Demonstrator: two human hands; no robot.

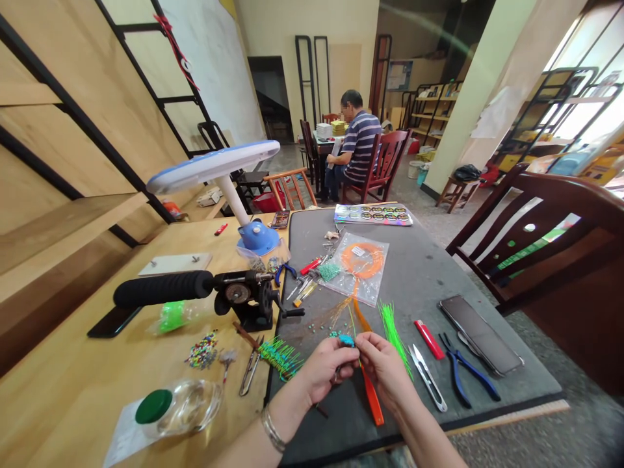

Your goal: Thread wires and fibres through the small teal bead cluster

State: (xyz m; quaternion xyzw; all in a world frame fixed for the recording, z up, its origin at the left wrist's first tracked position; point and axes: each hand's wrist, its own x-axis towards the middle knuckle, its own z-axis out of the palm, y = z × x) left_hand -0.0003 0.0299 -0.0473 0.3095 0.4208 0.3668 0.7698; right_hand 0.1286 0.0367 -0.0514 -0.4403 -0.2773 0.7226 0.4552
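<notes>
From the head view, I have the left hand and the right hand close together, their fingers narrowly pinched on a small cluster of turquoise beads just above the grey mat on the bench. I can't make out how the beads are strung at this size. An orange strip hangs below the hands, and fine strands fan out behind them. As things lie, a bundle of beaded green strands sits on the wooden bench, while bright green filaments lie loose on the mat, apparently without beads. Orange cord remains coiled in a clear plastic bag, and a heap of mixed beads lies beside a glass jar with a green lid. Blue-handled pliers, thread snips, a red lighter and a smartphone lie to the right. A hand-cranked tool with a black foam grip is mounted on the wooden bench. Farther back, a seated person works at another table, near shelves along the far wall.
</notes>
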